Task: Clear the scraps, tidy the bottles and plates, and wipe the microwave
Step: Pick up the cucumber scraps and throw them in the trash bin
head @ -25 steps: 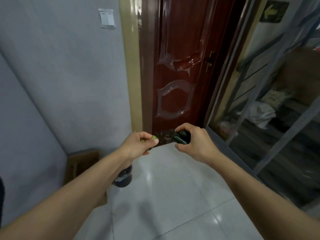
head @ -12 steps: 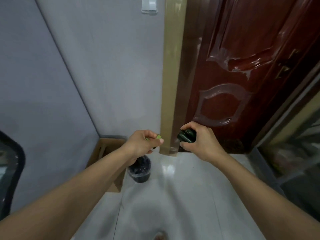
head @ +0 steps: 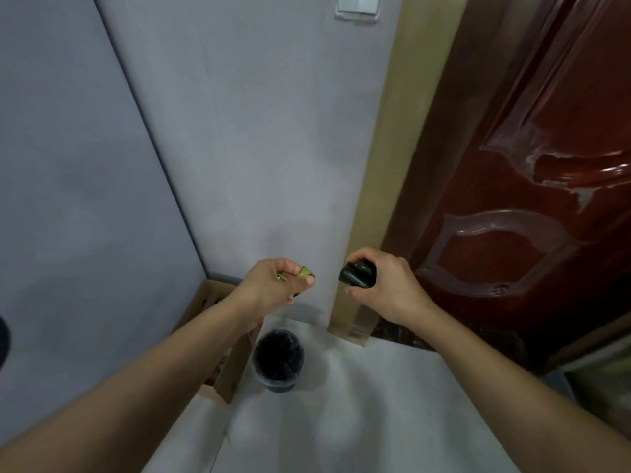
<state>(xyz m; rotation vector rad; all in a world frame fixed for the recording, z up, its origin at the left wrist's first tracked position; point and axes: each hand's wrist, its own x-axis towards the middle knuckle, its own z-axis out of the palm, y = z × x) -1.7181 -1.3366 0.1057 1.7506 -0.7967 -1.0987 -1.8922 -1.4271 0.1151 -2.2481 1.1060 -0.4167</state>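
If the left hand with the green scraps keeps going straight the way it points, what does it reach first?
The left hand points forward toward the grey wall, so it would probably meet that first. The lined bin sits below the hand, not ahead of it. Depth is hard to judge in this one view.

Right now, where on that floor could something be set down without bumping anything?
Bare tile lies open right of the black bin, up to the door frame. The corner is crowded: cardboard box against the wall, bin beside it.
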